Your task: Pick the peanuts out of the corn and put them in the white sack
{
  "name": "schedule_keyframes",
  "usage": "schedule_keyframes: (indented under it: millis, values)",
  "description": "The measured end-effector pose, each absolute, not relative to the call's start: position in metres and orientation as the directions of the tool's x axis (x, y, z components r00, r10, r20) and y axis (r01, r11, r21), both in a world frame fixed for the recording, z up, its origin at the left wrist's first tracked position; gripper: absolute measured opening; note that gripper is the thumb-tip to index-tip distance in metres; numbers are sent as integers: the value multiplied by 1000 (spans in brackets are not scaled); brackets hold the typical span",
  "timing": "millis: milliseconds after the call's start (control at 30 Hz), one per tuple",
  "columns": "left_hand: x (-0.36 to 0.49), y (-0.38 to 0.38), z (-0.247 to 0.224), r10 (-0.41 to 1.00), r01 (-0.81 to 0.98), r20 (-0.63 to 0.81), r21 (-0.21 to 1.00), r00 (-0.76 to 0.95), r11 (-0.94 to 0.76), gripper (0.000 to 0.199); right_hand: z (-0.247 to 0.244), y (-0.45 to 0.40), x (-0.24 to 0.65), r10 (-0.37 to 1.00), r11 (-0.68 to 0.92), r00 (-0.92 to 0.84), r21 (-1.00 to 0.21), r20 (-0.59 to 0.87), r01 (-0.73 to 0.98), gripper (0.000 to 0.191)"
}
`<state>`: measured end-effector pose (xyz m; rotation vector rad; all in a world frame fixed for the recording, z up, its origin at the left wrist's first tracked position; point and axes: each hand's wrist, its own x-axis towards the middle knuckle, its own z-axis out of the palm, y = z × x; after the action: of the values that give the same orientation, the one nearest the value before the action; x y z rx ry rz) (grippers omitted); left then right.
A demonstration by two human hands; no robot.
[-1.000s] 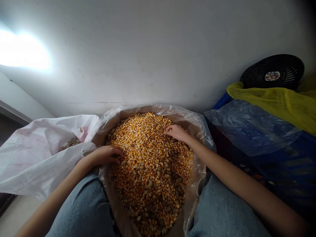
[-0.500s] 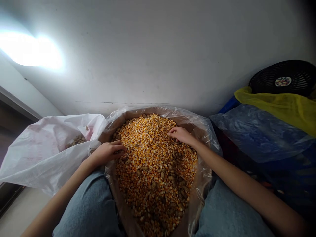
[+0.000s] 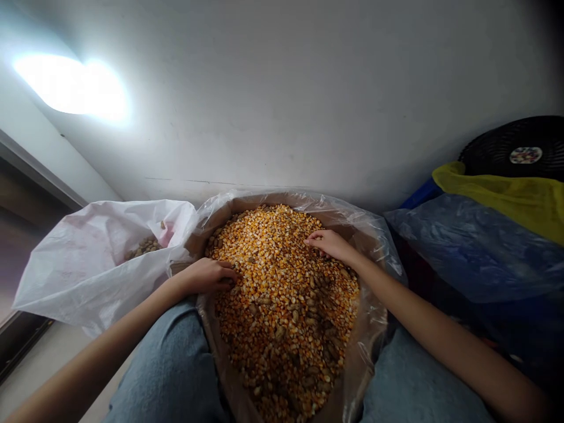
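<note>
Beneath both hands, corn (image 3: 273, 264) mixed with peanuts (image 3: 312, 370) fills the bag (image 3: 368, 329). I read my left hand (image 3: 207, 277) curled at the pile's edge, contents unclear; my right hand (image 3: 332, 245) lies open, holding nothing.

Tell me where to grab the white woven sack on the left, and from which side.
Take the raised top rim of the white woven sack from above, on the far side from the left hand. The rim stands open in a loose fold around the peanuts inside, so it looks easy to pinch without reaching in.
</note>
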<state>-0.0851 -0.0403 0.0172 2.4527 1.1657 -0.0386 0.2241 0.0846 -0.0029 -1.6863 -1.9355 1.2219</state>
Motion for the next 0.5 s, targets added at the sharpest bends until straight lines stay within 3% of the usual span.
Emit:
schedule_keyframes:
  millis: [100,233,300,367,500]
  values:
    - [-86,-43,23,834,659,-57,644,548,-389,22,4,82,224,880,-295,-284,-907,-381,301,20]
    - [-101,-47,41,987,301,157,941,15,-155,24,16,83,226,829,-500,-391,-843,-400,-199,6]
    - [-118,-50,54,966,115,153,985,-208,-131,26,27,88,221,816,-542,-421,-779,-397,-315,5]
    - [-144,-52,69,938,74,119,992,-326,-100,28,44,94,202,807,-561,-431,-749,-403,-351,8]
    - [-210,-56,88,885,360,82,928,-458,100,38,87,100,115,780,-541,-523,-791,-343,-288,8]
